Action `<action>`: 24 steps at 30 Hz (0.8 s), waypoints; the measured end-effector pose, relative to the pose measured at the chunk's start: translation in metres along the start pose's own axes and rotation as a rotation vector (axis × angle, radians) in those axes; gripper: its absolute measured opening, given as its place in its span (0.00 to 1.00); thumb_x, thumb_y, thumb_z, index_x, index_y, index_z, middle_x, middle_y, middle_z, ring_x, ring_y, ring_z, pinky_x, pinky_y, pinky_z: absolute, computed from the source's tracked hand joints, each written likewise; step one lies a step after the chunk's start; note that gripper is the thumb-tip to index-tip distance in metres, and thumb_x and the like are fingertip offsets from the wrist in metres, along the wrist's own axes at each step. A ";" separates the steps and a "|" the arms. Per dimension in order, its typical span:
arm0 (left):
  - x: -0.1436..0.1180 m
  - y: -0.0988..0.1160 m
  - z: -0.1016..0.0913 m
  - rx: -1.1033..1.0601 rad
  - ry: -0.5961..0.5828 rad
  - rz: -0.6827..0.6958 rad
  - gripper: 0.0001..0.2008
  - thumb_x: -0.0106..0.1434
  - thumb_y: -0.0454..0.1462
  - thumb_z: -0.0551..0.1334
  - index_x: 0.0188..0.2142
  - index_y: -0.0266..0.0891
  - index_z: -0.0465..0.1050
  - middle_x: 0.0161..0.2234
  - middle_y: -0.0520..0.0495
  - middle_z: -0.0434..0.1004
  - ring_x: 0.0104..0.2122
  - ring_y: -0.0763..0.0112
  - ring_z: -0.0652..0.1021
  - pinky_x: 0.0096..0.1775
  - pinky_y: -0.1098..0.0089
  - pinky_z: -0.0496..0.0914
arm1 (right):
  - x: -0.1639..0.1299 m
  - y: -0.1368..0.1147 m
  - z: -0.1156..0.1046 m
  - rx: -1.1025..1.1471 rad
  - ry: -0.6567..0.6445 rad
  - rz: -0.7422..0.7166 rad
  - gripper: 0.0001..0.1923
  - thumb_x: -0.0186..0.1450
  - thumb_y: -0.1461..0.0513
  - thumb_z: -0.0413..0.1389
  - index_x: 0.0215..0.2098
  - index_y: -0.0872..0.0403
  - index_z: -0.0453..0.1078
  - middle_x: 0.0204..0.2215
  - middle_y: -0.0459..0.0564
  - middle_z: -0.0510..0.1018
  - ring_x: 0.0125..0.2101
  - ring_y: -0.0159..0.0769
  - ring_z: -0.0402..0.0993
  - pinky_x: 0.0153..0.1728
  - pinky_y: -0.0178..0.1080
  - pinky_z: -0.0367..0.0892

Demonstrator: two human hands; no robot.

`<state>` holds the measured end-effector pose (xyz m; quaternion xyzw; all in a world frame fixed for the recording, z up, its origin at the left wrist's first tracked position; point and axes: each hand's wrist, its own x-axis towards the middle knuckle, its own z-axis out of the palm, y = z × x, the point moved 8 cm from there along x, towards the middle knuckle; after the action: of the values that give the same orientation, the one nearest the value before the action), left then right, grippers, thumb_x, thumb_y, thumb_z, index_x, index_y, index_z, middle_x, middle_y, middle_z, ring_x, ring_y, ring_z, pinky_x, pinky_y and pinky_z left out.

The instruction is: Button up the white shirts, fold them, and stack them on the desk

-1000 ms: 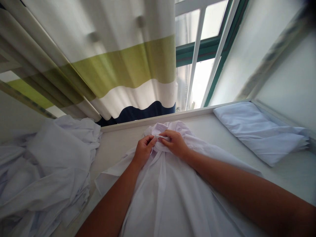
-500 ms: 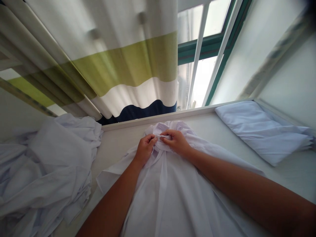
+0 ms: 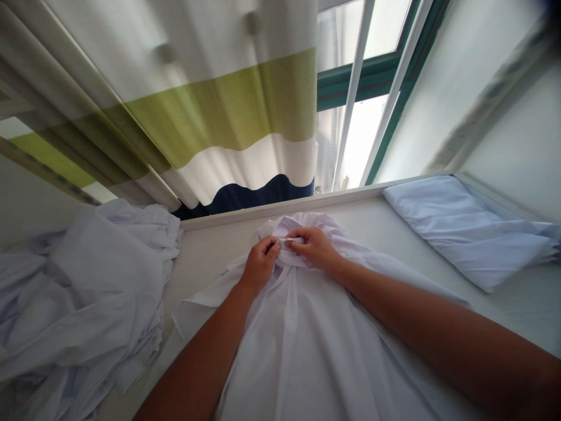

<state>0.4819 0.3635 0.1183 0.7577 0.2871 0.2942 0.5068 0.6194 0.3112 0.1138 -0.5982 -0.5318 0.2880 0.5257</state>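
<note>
A large piece of white cloth, perhaps a garment, spreads over the white surface from the middle toward me. Its far end is bunched into folds, and both hands are there. My left hand is closed, thumb and fingers pinching a narrow fold of the cloth. Just to its right, my right hand pinches the same strip between thumb and forefinger. The fingertips are a small gap apart. Whether the strip is a seam, a band or a tie I cannot make out.
A crumpled heap of white cloth lies on the left. To the right is a folded white cloth. The white tabletop ends at a raised back edge, behind which hang a striped curtain and a barred window.
Both hands keep their pinch on the cloth at nearly the same spot, with only slight finger movement. The whole view has shifted very slightly.
</note>
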 end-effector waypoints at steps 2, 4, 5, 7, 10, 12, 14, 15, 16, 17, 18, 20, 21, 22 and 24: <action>-0.001 0.003 0.001 0.025 -0.004 0.018 0.10 0.67 0.41 0.57 0.33 0.38 0.71 0.30 0.53 0.69 0.31 0.72 0.68 0.36 0.74 0.63 | 0.000 0.000 0.001 0.010 -0.009 0.006 0.11 0.60 0.58 0.60 0.35 0.56 0.80 0.28 0.46 0.82 0.28 0.36 0.76 0.31 0.34 0.67; -0.002 0.005 0.001 0.047 -0.002 0.026 0.11 0.68 0.42 0.57 0.33 0.38 0.71 0.29 0.53 0.69 0.31 0.72 0.68 0.35 0.74 0.63 | -0.001 -0.001 0.001 0.000 -0.007 -0.007 0.10 0.60 0.58 0.60 0.34 0.56 0.80 0.29 0.47 0.82 0.30 0.36 0.76 0.32 0.34 0.67; -0.002 0.005 0.001 0.057 0.005 0.025 0.12 0.68 0.43 0.57 0.32 0.38 0.71 0.28 0.53 0.68 0.31 0.72 0.68 0.35 0.74 0.63 | -0.001 -0.002 0.001 -0.010 -0.004 -0.016 0.10 0.60 0.59 0.60 0.34 0.56 0.80 0.30 0.47 0.83 0.31 0.36 0.76 0.32 0.34 0.66; -0.002 0.005 0.000 0.074 0.023 0.022 0.13 0.68 0.43 0.57 0.32 0.38 0.71 0.28 0.53 0.68 0.30 0.72 0.67 0.34 0.74 0.62 | -0.001 -0.004 0.001 -0.024 0.001 -0.030 0.09 0.60 0.59 0.60 0.34 0.56 0.80 0.31 0.47 0.83 0.32 0.37 0.76 0.33 0.34 0.66; -0.002 0.005 -0.001 0.091 0.045 0.029 0.14 0.68 0.44 0.56 0.31 0.38 0.72 0.28 0.53 0.68 0.31 0.71 0.68 0.34 0.73 0.62 | -0.002 -0.005 0.002 -0.021 -0.006 -0.048 0.10 0.60 0.59 0.59 0.34 0.56 0.80 0.31 0.47 0.83 0.32 0.36 0.76 0.34 0.35 0.65; -0.001 0.005 -0.002 0.091 0.052 0.032 0.14 0.68 0.44 0.55 0.31 0.38 0.71 0.28 0.53 0.68 0.31 0.71 0.68 0.34 0.73 0.62 | -0.002 -0.006 0.003 -0.017 -0.015 -0.058 0.10 0.61 0.58 0.59 0.34 0.56 0.79 0.30 0.46 0.82 0.32 0.36 0.75 0.34 0.35 0.65; 0.000 0.004 -0.002 0.081 0.050 0.028 0.14 0.69 0.44 0.55 0.30 0.38 0.70 0.27 0.53 0.67 0.30 0.71 0.67 0.34 0.73 0.62 | -0.002 -0.006 0.004 -0.011 -0.029 -0.059 0.11 0.62 0.57 0.59 0.34 0.56 0.79 0.29 0.45 0.81 0.31 0.35 0.73 0.34 0.34 0.64; 0.000 0.003 -0.001 0.075 0.046 0.027 0.14 0.69 0.44 0.55 0.30 0.38 0.70 0.27 0.53 0.67 0.30 0.71 0.67 0.34 0.73 0.62 | -0.001 -0.006 0.004 -0.004 -0.039 -0.055 0.11 0.62 0.56 0.59 0.33 0.56 0.79 0.28 0.45 0.80 0.30 0.34 0.73 0.34 0.34 0.64; 0.000 0.003 -0.001 0.072 0.040 0.025 0.14 0.69 0.44 0.55 0.31 0.38 0.70 0.27 0.53 0.66 0.30 0.71 0.66 0.34 0.73 0.61 | -0.001 -0.005 0.005 0.003 -0.048 -0.050 0.12 0.62 0.56 0.58 0.33 0.56 0.79 0.28 0.45 0.80 0.29 0.34 0.72 0.33 0.34 0.63; 0.000 0.002 0.000 0.070 0.034 0.022 0.14 0.69 0.44 0.55 0.31 0.39 0.69 0.27 0.54 0.65 0.30 0.72 0.66 0.33 0.73 0.61 | -0.001 -0.005 0.005 0.012 -0.054 -0.045 0.12 0.62 0.56 0.58 0.33 0.56 0.79 0.27 0.45 0.79 0.29 0.33 0.71 0.33 0.34 0.63; -0.001 0.002 0.001 0.072 0.028 0.019 0.14 0.70 0.44 0.55 0.31 0.39 0.69 0.27 0.54 0.65 0.29 0.72 0.66 0.33 0.73 0.61 | -0.001 -0.004 0.006 0.020 -0.060 -0.039 0.13 0.62 0.55 0.58 0.33 0.56 0.78 0.27 0.45 0.79 0.29 0.33 0.71 0.33 0.34 0.63; -0.001 0.002 0.003 0.080 0.011 0.013 0.14 0.70 0.44 0.54 0.31 0.39 0.68 0.27 0.54 0.65 0.30 0.72 0.66 0.33 0.73 0.61 | 0.000 -0.004 0.006 0.036 -0.065 -0.030 0.13 0.63 0.55 0.57 0.32 0.57 0.78 0.26 0.44 0.78 0.28 0.32 0.70 0.32 0.34 0.62; -0.002 0.002 0.004 0.088 0.001 0.014 0.15 0.71 0.45 0.54 0.32 0.39 0.67 0.27 0.54 0.65 0.30 0.72 0.66 0.34 0.73 0.61 | 0.000 -0.004 0.006 0.041 -0.062 -0.026 0.13 0.63 0.56 0.57 0.31 0.57 0.78 0.26 0.44 0.77 0.28 0.32 0.69 0.32 0.34 0.62; -0.002 0.002 0.005 0.102 -0.010 0.018 0.14 0.71 0.45 0.53 0.32 0.40 0.67 0.28 0.54 0.65 0.31 0.72 0.67 0.34 0.73 0.61 | 0.000 -0.004 0.005 0.043 -0.057 -0.021 0.13 0.63 0.56 0.57 0.31 0.57 0.77 0.25 0.44 0.77 0.28 0.32 0.69 0.31 0.34 0.62; -0.003 0.004 0.006 0.143 -0.029 0.035 0.14 0.72 0.45 0.52 0.33 0.40 0.66 0.29 0.53 0.66 0.31 0.71 0.68 0.35 0.72 0.62 | 0.000 -0.004 0.004 0.046 -0.045 -0.008 0.12 0.62 0.56 0.57 0.30 0.57 0.77 0.25 0.44 0.77 0.28 0.32 0.69 0.30 0.33 0.62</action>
<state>0.4848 0.3565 0.1193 0.8011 0.2867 0.2706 0.4504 0.6142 0.3122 0.1160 -0.5771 -0.5391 0.3114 0.5285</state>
